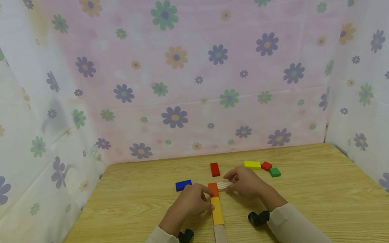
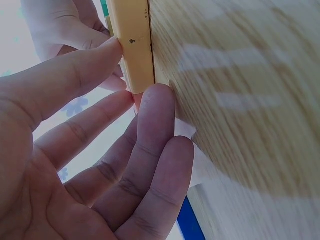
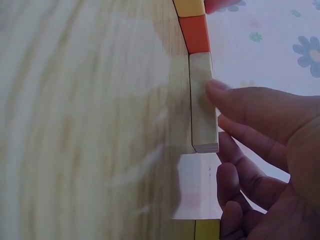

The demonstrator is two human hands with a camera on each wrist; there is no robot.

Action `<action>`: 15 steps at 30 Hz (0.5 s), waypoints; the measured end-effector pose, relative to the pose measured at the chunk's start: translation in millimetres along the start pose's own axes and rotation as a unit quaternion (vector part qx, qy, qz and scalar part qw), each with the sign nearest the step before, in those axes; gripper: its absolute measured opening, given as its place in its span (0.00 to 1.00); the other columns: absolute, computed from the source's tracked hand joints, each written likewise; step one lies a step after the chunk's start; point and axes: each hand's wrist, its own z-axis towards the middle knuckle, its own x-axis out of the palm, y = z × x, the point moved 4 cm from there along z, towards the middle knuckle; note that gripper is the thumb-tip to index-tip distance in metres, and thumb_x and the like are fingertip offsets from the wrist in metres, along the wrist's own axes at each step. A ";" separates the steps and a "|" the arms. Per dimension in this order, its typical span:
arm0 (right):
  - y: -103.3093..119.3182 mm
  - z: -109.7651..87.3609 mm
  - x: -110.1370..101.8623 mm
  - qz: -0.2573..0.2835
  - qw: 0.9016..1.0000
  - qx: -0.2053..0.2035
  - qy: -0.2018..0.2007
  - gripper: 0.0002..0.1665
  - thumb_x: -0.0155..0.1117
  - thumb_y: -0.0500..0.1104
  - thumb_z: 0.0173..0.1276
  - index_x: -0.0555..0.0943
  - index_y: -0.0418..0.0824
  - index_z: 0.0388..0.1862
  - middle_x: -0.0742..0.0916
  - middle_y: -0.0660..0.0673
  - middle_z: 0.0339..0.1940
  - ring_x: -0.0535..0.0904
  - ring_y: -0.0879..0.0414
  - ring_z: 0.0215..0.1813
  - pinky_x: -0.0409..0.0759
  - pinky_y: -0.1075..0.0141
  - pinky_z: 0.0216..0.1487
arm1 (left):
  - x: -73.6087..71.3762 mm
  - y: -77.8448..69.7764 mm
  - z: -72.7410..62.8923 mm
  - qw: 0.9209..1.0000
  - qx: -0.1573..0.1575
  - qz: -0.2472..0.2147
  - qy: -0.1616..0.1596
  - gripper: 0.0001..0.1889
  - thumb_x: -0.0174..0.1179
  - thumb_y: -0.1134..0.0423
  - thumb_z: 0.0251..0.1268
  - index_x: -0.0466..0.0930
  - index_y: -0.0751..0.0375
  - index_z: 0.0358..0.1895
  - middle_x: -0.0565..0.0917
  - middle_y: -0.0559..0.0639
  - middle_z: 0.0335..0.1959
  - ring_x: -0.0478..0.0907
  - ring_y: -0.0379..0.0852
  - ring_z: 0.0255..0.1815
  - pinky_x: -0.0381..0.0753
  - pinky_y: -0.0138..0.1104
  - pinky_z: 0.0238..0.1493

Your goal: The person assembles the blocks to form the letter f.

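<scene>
A row of blocks runs away from the person: a brown wooden block (image 1: 220, 238) nearest, then a yellow-orange block (image 1: 217, 213), then an orange-red block (image 1: 213, 188). From the far end a pale wooden block (image 3: 202, 100) extends right, its end against the orange-red one. My right hand (image 1: 246, 182) pinches this pale block, thumb on its near side and index finger on its far side. On the row's left side is my left hand (image 1: 191, 200). Its thumb touches the yellow-orange block and its index fingertip reaches the orange-red one, the other fingers loosely bent.
Behind the left hand lies a blue block (image 1: 183, 185). A red block (image 1: 215, 169) is beyond the row. To the right, past the right hand, are a yellow block (image 1: 252, 165), a small red block (image 1: 266, 166) and a green block (image 1: 275, 172). Flowered cloth (image 1: 195, 75) surrounds the table.
</scene>
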 end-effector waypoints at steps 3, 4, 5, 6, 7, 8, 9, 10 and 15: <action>0.4 -0.5 -1.2 0.007 1.000 0.000 -0.003 0.21 0.82 0.47 0.60 0.90 0.49 0.53 0.88 0.50 0.52 0.81 0.51 0.53 0.84 0.51 0.57 | -1.1 -1.5 -1.4 1.000 0.001 0.000 0.000 0.21 0.78 0.62 0.57 0.89 0.59 0.54 0.86 0.46 0.32 0.80 0.41 0.31 0.81 0.37 0.32; 0.5 -0.8 -1.7 0.010 1.000 -0.001 -0.003 0.20 0.81 0.47 0.60 0.90 0.49 0.52 0.88 0.50 0.52 0.81 0.52 0.53 0.84 0.52 0.56 | -1.3 -1.8 -1.6 1.000 0.001 0.000 0.000 0.21 0.78 0.62 0.57 0.89 0.59 0.55 0.86 0.47 0.33 0.80 0.42 0.31 0.81 0.37 0.32; 0.3 -0.5 -1.9 0.010 1.000 -0.001 -0.003 0.20 0.81 0.47 0.61 0.90 0.48 0.52 0.88 0.50 0.51 0.81 0.52 0.52 0.84 0.52 0.56 | -1.5 -2.0 -1.9 1.000 0.001 0.000 0.000 0.21 0.78 0.61 0.57 0.89 0.59 0.55 0.86 0.47 0.33 0.80 0.41 0.31 0.81 0.37 0.32; 0.2 -0.5 -2.2 0.010 1.000 -0.003 -0.003 0.19 0.81 0.47 0.61 0.91 0.48 0.52 0.89 0.50 0.51 0.81 0.52 0.51 0.84 0.52 0.55 | -1.7 -2.0 -2.0 1.000 0.002 0.000 0.000 0.21 0.78 0.61 0.57 0.89 0.58 0.55 0.86 0.47 0.33 0.80 0.41 0.32 0.82 0.37 0.33; 0.1 -0.4 -2.2 0.011 1.000 -0.004 -0.003 0.18 0.81 0.46 0.61 0.91 0.48 0.51 0.89 0.50 0.50 0.81 0.52 0.50 0.84 0.53 0.54 | -1.8 -2.0 -2.0 1.000 0.002 0.000 0.000 0.21 0.78 0.61 0.57 0.89 0.58 0.55 0.86 0.47 0.34 0.80 0.41 0.32 0.82 0.37 0.33; -0.2 -0.4 -2.1 0.012 1.000 -0.005 -0.002 0.18 0.80 0.46 0.62 0.91 0.47 0.51 0.89 0.50 0.50 0.81 0.52 0.49 0.84 0.54 0.53 | -1.9 -1.9 -2.1 1.000 0.002 0.000 0.000 0.21 0.78 0.61 0.57 0.89 0.58 0.55 0.86 0.47 0.34 0.80 0.41 0.32 0.82 0.37 0.33; -0.3 -0.3 -2.0 0.012 1.000 -0.006 -0.001 0.17 0.80 0.45 0.62 0.91 0.47 0.51 0.89 0.50 0.49 0.81 0.52 0.49 0.84 0.54 0.53 | -2.1 -1.9 -2.2 1.000 0.002 0.000 0.000 0.21 0.78 0.61 0.57 0.89 0.58 0.55 0.86 0.47 0.34 0.80 0.41 0.32 0.82 0.37 0.33; -0.5 -0.1 -1.6 0.012 1.000 -0.006 0.000 0.17 0.80 0.45 0.62 0.91 0.47 0.50 0.89 0.50 0.48 0.81 0.53 0.48 0.84 0.55 0.52 | -2.1 -1.8 -2.3 1.000 0.003 -0.001 0.000 0.21 0.78 0.61 0.57 0.89 0.58 0.55 0.86 0.47 0.34 0.80 0.41 0.32 0.82 0.37 0.33; -1.6 1.0 0.4 0.007 1.000 -0.008 -0.004 0.14 0.79 0.44 0.63 0.92 0.48 0.48 0.89 0.51 0.46 0.82 0.53 0.48 0.84 0.54 0.54 | -2.0 -0.1 -2.1 1.000 0.005 -0.008 0.000 0.21 0.78 0.62 0.57 0.89 0.58 0.54 0.86 0.47 0.33 0.80 0.41 0.31 0.81 0.37 0.32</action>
